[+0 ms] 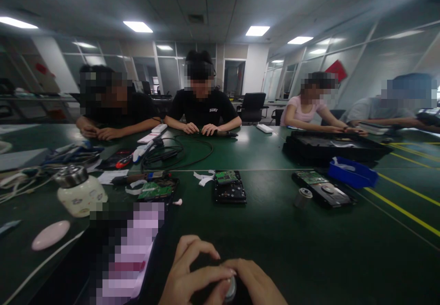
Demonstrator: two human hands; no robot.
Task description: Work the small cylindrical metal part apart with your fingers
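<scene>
At the bottom centre my left hand (pixel 194 270) is closed, its thumb and index finger pinching a small round silver metal part (pixel 231 289); its other fingers arch above. My right hand (pixel 257 281) curls against the same part from the other side, fingers pressed together, their tips partly hidden. Only the rounded end of the part shows. Farther off to the right stands a silver metal cylinder (pixel 304 198). Beside it lies an opened hard drive (pixel 325 189) with a green circuit board. Another drive (pixel 229 190) with a loose board lies straight ahead of my hands.
A propped screen (pixel 137 254), partly blurred, stands left of my hands. Behind it are a third drive's green board (pixel 155 190), a cream bottle (pixel 81 193) and an electric screwdriver (pixel 137 178). A blue bin (pixel 353 173) and black tray (pixel 333 147) are right. Several people sit opposite.
</scene>
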